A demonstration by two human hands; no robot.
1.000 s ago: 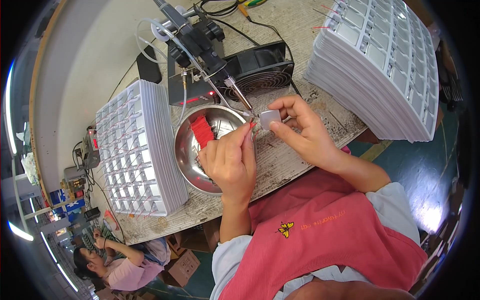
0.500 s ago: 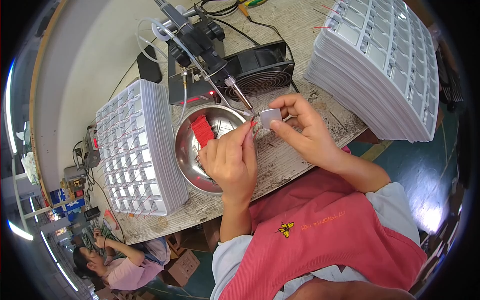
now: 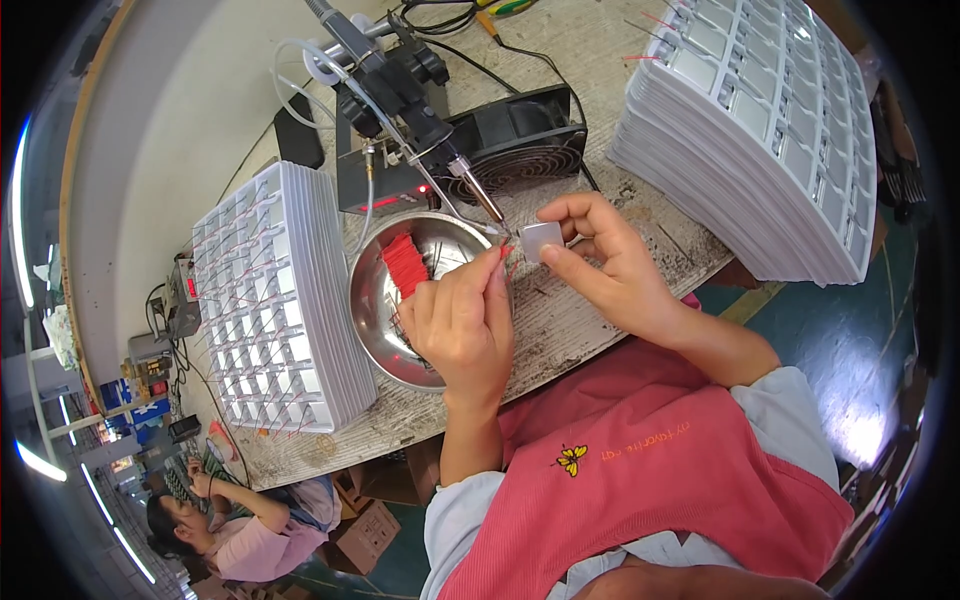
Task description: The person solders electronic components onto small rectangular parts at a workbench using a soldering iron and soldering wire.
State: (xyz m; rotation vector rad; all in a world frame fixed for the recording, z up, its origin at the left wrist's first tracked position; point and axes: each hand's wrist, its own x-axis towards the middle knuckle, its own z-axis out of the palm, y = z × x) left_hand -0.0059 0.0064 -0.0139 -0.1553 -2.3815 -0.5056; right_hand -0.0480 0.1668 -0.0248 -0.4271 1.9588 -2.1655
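Observation:
My left hand (image 3: 459,325) is closed, thumb and forefinger pinching a short red wire (image 3: 506,250) beyond the bowl's right rim. In my right hand (image 3: 613,262), thumb and fingers grip a flat silver square, which looks like a small battery cell (image 3: 541,241), by its right side. The cell's left edge faces the wire end; whether they touch is too small to tell. Just above both points the tip of a soldering iron (image 3: 487,200), clamped in a stand. Beneath my left hand, a steel bowl (image 3: 364,335) holds a bundle of red wires (image 3: 404,264) and loose dark wires.
A tall stack of white trays (image 3: 340,300) stands left, its top one filled with wired silver cells. Another tray stack (image 3: 720,190) rises at right. Behind the iron sit a black fan (image 3: 525,150) and a control box (image 3: 385,190). Another person (image 3: 250,535) sits at lower left.
Both hands keep almost the same place and grip. The silver cell has tilted very slightly; nothing has been let go or picked up.

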